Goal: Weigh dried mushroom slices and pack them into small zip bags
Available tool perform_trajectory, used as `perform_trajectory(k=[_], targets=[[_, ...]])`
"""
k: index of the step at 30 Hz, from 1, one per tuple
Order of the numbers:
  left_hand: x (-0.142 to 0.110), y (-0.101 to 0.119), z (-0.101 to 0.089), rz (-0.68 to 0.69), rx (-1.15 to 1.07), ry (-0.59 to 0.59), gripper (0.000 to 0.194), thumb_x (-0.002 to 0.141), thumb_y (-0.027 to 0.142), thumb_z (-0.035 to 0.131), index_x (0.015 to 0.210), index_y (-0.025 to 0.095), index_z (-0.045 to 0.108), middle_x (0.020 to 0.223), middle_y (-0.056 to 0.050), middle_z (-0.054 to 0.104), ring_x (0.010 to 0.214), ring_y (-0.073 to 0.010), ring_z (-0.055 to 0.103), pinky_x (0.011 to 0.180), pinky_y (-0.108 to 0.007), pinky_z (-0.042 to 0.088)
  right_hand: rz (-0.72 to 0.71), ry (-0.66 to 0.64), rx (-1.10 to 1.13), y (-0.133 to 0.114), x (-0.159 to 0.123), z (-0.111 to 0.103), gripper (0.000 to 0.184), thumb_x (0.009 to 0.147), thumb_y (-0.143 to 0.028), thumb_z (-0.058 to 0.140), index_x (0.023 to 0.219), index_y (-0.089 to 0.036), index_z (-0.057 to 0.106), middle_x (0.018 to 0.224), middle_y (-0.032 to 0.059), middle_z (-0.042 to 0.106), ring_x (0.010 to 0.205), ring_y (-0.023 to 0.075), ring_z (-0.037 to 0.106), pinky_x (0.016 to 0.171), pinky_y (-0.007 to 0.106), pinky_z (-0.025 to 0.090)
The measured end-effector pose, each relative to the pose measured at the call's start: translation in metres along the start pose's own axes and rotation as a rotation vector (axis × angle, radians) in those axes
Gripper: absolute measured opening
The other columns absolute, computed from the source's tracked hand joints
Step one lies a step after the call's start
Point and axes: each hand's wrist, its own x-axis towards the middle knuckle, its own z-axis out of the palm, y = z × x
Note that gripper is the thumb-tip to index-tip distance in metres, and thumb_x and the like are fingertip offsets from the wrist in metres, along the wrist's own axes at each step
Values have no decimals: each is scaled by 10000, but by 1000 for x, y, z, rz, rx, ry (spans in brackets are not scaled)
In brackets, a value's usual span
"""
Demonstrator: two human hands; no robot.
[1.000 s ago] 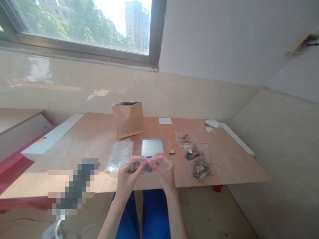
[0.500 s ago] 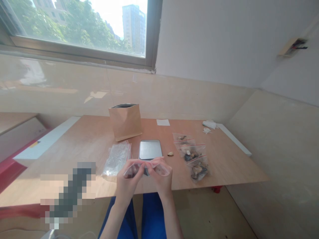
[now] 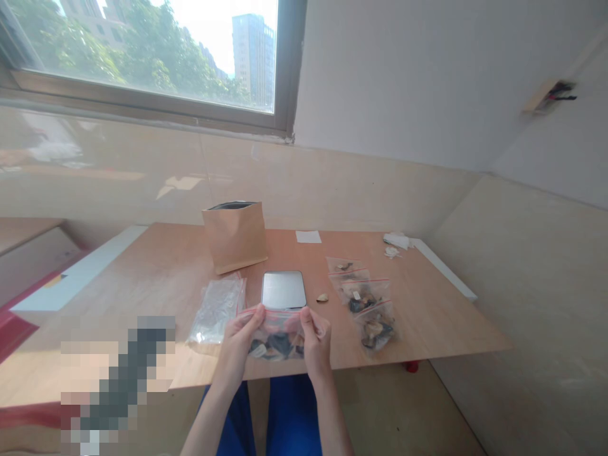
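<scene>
My left hand (image 3: pixel 240 339) and my right hand (image 3: pixel 313 339) each pinch an end of the red-striped top edge of a small clear zip bag (image 3: pixel 278 335). The bag hangs upright just above the table's near edge, with dark and pale dried pieces in its bottom. Right behind it lies a small scale with a shiny flat top (image 3: pixel 284 290). A stack of empty clear bags (image 3: pixel 216 307) lies left of my left hand.
An open brown paper pouch (image 3: pixel 234 235) stands behind the scale. Several filled zip bags (image 3: pixel 365 301) lie in a row to the right, one loose piece (image 3: pixel 322 297) beside the scale. A paper slip (image 3: pixel 308 237) and white scraps (image 3: pixel 396 241) lie farther back on the wooden table (image 3: pixel 427 316).
Both hands have come down and turned the bag from lying flat to hanging upright, so its contents now show. The camera view has shifted slightly.
</scene>
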Motion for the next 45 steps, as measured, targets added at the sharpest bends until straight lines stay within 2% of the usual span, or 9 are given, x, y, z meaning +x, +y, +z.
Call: perform_trajectory(k=[5, 9, 13, 17, 20, 27, 35, 41, 45], targets=[[19, -1, -1, -102, 8, -134, 602, 805, 622, 389, 988, 134, 692, 902, -118, 718, 834, -228, 665, 770, -346, 508, -7, -99, -163, -13, 49, -29, 518, 828, -564, 459, 602, -147, 665, 497, 19, 590, 483, 130, 543, 518, 230, 416], [37, 5, -11, 11, 184, -91, 632, 853, 597, 269, 1158, 157, 603, 1158, -113, 637, 999, -225, 620, 880, -379, 468, -2, 104, -269, -11, 127, -72, 516, 735, -573, 557, 1004, -138, 628, 574, 6, 613, 538, 161, 571, 542, 255, 431], [53, 22, -24, 227, 408, 119, 526, 863, 511, 321, 1140, 168, 607, 1208, -94, 608, 1093, -223, 564, 954, -390, 420, 78, 376, -794, 6, 175, -95, 608, 667, -393, 681, 1149, -55, 531, 1003, 207, 626, 982, 320, 567, 800, 410, 429], [83, 56, -37, 597, 712, 437, 409, 859, 414, 397, 1181, 237, 578, 1329, -54, 507, 1247, -206, 427, 1067, -394, 287, -105, 435, -1014, 37, 147, -86, 340, 805, -207, 467, 1102, -64, 547, 1121, 234, 534, 1093, 340, 469, 889, 494, 364], [122, 88, -49, 756, 862, 629, 407, 855, 350, 423, 1220, 223, 552, 1384, -83, 436, 1277, -214, 385, 1090, -395, 237, -337, 62, -1002, 69, 104, -74, 322, 760, -58, 367, 927, -164, 621, 983, 117, 589, 980, 251, 516, 881, 416, 402], [197, 106, -72, 497, 1152, 591, 305, 844, 337, 424, 968, 180, 654, 1160, -155, 579, 1160, -322, 473, 976, -509, 326, -229, -73, -932, 106, 76, -70, 345, 773, -33, 369, 937, -145, 652, 964, 125, 660, 913, 243, 560, 832, 388, 446], [113, 51, -60, 667, 844, 671, 379, 746, 364, 556, 1084, 193, 540, 1111, -85, 609, 1020, -198, 588, 860, -304, 456, -231, -123, -748, 72, 111, -16, 218, 801, -158, 524, 985, -178, 639, 974, 92, 675, 943, 229, 584, 864, 387, 442], [67, 30, -65, 404, 804, 431, 273, 759, 373, 524, 965, 243, 647, 1008, -19, 699, 946, -200, 651, 836, -286, 485, -509, -46, -505, 21, 68, 28, 234, 878, -182, 403, 982, -197, 612, 962, 90, 626, 962, 201, 562, 868, 361, 448], [53, 18, -64, 395, 842, 415, 289, 791, 440, 504, 964, 291, 680, 956, 7, 718, 923, -208, 661, 757, -249, 494, -529, -363, -516, -2, 52, 50, 298, 884, -136, 359, 1038, -191, 608, 1013, 88, 635, 1007, 189, 568, 892, 333, 449]])
